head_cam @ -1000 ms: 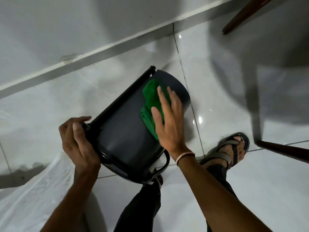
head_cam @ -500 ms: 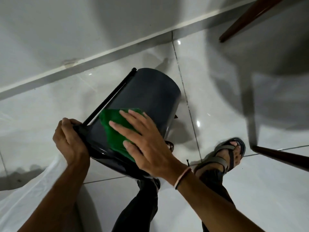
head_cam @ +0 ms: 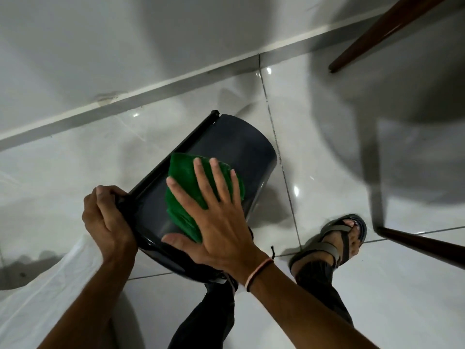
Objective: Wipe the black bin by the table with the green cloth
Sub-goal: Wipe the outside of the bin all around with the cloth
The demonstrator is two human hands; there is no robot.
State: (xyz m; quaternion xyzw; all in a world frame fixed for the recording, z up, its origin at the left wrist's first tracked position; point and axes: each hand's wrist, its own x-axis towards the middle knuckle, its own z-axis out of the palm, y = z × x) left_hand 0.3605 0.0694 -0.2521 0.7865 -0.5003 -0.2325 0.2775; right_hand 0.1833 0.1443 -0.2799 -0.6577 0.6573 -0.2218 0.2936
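We've got the black bin [head_cam: 241, 147] tipped over the tiled floor [head_cam: 327, 159], our left hand [head_cam: 105, 222] clamped on its rim. Our right hand [head_cam: 216, 217] presses the green cloth [head_cam: 183, 177] flat against its side, fingers [head_cam: 201, 177] spread apart on top.

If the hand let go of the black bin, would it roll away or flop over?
Probably it would tip or roll a bit: the bin is tilted off the floor, and its side looks rounded and shiny. It seems stiff, keeping its shape under the right hand pressing the cloth. The left hand tilts it alone, so likely light.
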